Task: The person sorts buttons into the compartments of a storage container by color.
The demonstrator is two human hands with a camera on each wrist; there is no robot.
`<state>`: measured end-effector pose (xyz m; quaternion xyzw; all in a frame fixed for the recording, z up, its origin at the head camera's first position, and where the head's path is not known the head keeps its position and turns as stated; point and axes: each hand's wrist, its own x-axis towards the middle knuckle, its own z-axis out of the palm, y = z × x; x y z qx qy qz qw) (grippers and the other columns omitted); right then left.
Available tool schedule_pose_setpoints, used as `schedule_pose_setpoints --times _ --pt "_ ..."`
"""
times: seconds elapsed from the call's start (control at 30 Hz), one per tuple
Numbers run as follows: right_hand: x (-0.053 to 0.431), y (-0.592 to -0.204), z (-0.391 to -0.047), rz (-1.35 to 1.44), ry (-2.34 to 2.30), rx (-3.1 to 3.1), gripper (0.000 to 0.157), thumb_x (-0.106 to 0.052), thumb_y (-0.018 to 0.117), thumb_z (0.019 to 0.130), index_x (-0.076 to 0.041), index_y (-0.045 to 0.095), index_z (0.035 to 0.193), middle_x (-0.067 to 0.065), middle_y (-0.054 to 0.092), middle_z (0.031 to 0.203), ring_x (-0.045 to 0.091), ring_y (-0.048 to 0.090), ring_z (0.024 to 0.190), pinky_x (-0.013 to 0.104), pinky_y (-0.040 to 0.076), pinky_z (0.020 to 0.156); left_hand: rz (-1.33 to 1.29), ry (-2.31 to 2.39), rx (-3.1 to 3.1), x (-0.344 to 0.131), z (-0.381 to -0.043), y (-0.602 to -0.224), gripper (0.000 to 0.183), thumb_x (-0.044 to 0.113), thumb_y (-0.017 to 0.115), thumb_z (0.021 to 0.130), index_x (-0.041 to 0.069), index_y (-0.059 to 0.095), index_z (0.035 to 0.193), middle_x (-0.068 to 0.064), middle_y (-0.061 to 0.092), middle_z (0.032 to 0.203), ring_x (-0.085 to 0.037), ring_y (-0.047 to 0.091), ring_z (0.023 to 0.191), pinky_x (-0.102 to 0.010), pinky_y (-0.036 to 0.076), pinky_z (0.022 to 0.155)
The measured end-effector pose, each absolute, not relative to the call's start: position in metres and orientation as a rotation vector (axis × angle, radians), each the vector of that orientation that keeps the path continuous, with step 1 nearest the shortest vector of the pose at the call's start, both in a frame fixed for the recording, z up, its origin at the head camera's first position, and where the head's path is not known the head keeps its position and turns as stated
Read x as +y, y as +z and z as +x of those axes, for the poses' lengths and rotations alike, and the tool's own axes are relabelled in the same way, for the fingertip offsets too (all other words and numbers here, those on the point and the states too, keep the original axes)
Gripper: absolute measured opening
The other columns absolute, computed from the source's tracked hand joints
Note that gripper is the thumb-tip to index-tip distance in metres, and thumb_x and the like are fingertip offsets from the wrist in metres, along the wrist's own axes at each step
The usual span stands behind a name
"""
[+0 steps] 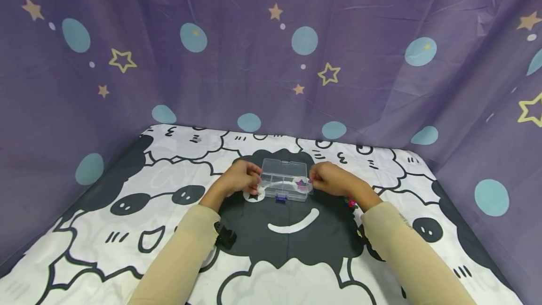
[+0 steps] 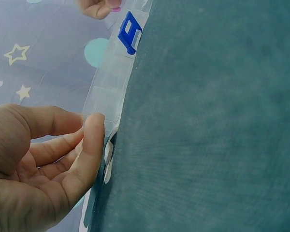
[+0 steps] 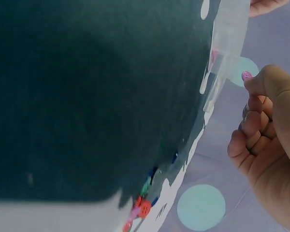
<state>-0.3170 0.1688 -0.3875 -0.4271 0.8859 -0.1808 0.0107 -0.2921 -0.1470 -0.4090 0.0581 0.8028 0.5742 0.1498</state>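
A clear plastic compartment box [image 1: 273, 194] sits on the dark patch of the sheet, its lid [image 1: 284, 167] raised at the back and a blue latch [image 2: 129, 32] at the front. My left hand [image 1: 239, 178] holds the box's left end between thumb and fingers. Over the right end, my right hand [image 1: 332, 179] pinches a small pink button [image 3: 247, 75] between thumb and forefinger, the other fingers curled. Pink and purple pieces [image 1: 300, 183] show inside a right-hand compartment.
A small pile of colourful buttons [image 3: 144, 208], red, blue and green among them, lies on the sheet near my right forearm. The bed sheet [image 1: 292, 248] has cartoon sheep on it. A purple curtain [image 1: 254, 69] with stars hangs behind and at both sides.
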Motion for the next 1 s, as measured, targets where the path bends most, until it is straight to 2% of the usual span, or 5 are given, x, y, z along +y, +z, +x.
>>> schedule_pose_setpoints --times 0.27,0.5,0.7,1.0 --pt "0.159 -0.388 -0.317 -1.345 -0.553 2.774 0.012 -0.003 0.063 0.094 -0.011 0.064 0.087 -0.009 0.047 0.063 0.005 0.042 0.057 0.026 0.045 0.059 0.166 1.657 2.297 -0.147 -0.292 -0.41 0.032 -0.006 0.06 0.098 -0.011 0.059 0.129 -0.016 0.062 0.098 -0.02 0.066 0.067 -0.033 0.064 0.062" --pt "0.155 -0.386 -0.317 -1.316 -0.521 2.758 0.006 -0.004 0.062 0.099 -0.004 0.068 0.096 -0.008 0.052 0.065 0.005 0.045 0.057 0.027 0.047 0.061 0.157 1.648 2.296 -0.147 -0.291 -0.407 0.032 -0.005 0.059 0.098 -0.01 0.06 0.129 -0.017 0.062 0.1 -0.02 0.066 0.068 -0.033 0.065 0.063" --pt "0.165 -0.387 -0.317 -1.294 -0.554 2.785 0.007 -0.002 0.065 0.097 -0.004 0.069 0.092 -0.008 0.052 0.065 0.006 0.044 0.058 0.026 0.044 0.058 0.161 1.649 2.297 -0.145 -0.292 -0.407 0.032 -0.005 0.06 0.097 -0.01 0.06 0.128 -0.018 0.062 0.101 -0.02 0.065 0.068 -0.033 0.065 0.063" --pt "0.194 -0.389 -0.314 -1.117 -0.631 2.753 0.01 -0.005 0.064 0.1 -0.005 0.068 0.091 -0.006 0.055 0.068 0.007 0.047 0.057 0.025 0.044 0.054 0.156 1.649 2.301 -0.146 -0.294 -0.41 0.031 -0.006 0.059 0.097 -0.01 0.06 0.129 -0.019 0.063 0.101 -0.02 0.066 0.067 -0.033 0.065 0.062"
